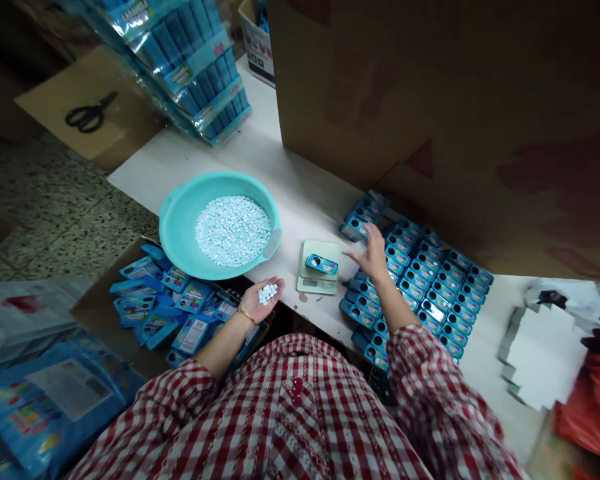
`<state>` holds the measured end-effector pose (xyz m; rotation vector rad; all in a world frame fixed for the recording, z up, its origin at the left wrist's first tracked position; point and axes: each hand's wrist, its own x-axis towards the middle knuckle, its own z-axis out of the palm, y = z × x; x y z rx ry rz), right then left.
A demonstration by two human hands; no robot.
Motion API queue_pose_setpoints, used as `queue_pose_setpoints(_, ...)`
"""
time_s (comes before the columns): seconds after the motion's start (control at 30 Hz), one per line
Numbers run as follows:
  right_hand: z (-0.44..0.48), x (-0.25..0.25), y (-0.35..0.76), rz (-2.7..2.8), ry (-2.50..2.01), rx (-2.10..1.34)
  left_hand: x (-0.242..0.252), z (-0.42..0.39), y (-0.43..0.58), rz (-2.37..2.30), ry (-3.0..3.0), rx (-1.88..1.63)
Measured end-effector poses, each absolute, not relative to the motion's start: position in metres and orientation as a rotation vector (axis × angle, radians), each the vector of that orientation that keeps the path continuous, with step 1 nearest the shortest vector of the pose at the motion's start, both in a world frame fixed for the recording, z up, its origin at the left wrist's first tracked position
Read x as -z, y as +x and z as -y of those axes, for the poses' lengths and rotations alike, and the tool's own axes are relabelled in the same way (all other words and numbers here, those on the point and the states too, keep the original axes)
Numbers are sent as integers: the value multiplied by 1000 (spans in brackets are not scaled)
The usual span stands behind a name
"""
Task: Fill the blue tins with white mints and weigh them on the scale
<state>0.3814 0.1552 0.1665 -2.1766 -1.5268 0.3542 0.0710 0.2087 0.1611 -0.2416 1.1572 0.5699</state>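
Note:
My left hand is palm up and cupped, with a small heap of pale candies lying in it. Just beyond it stands a turquoise basin that holds a layer of the same pale pieces. A small blue box with an opening at one end lies on a pale green kitchen scale. To the right of the scale, my right hand has its thumb and fingers apart and nothing visible between them. Its fingertips are close to a blue box; I cannot tell whether they touch.
Rows of blue boxes cover the right of the white table. A carton of filled blue packets sits below left. A display stack, scissors, a tall cardboard box and white card pieces stand around.

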Motion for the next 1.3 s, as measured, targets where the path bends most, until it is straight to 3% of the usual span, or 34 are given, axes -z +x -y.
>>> queue_pose_setpoints(0.13,-207,-179,448,1627,-2605,-500,-166,-208,68,-1184,-245,-611)
queue_pose_setpoints(0.3,-234,-164,478,1770,-2720,-828,-175,-207,67,-1252,-270,-678)
queue_pose_setpoints(0.77,-242,-124,454,1950,-2381,-293,-171,-203,91,-1257,-353,-692)
queue_pose_setpoints(1.1,-422,-132,353,2146,-2138,-462,-181,-205,68,-1325,-432,-804)
queue_pose_setpoints(1.3,-465,-137,346,2093,-2148,-568,-180,-200,53,-1353,-502,-825)
